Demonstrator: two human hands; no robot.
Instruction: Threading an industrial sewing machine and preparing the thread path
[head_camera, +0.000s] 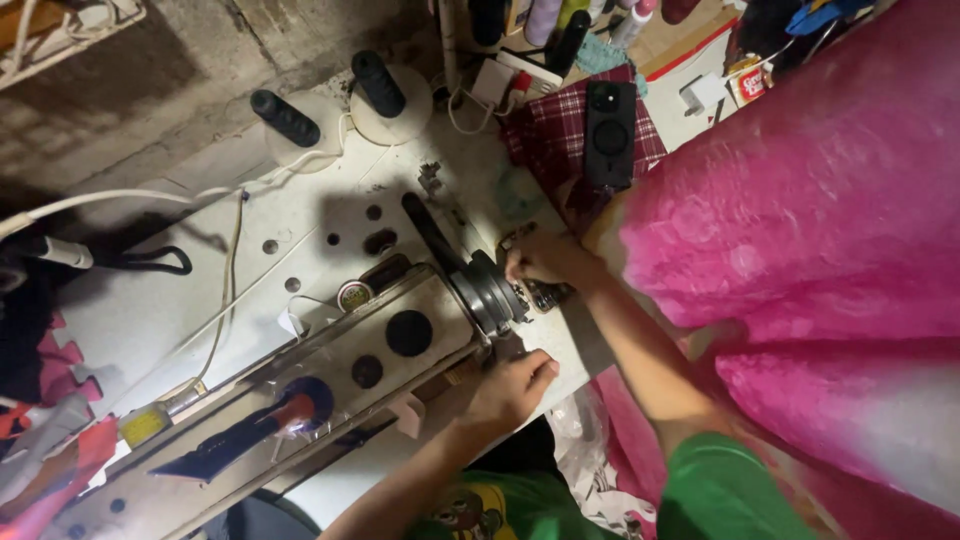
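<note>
A white sewing machine (300, 390) runs across the white table (160, 310). Its dark grey handwheel (487, 290) is at the right end. My right hand (540, 262) reaches in from the right and closes its fingers on the far side of the handwheel. My left hand (510, 385) lies at the near side of the machine, just below the handwheel. Its fingers are curled and tucked against the machine body with the thumb sticking out; what it holds, if anything, is hidden.
Two black thread cones (285, 118) (378, 83) stand on white discs at the back. A black phone (609, 130) lies on red plaid cloth (550, 130). Bright pink fabric (800, 230) fills the right side. White cables (120, 197) cross the table's left.
</note>
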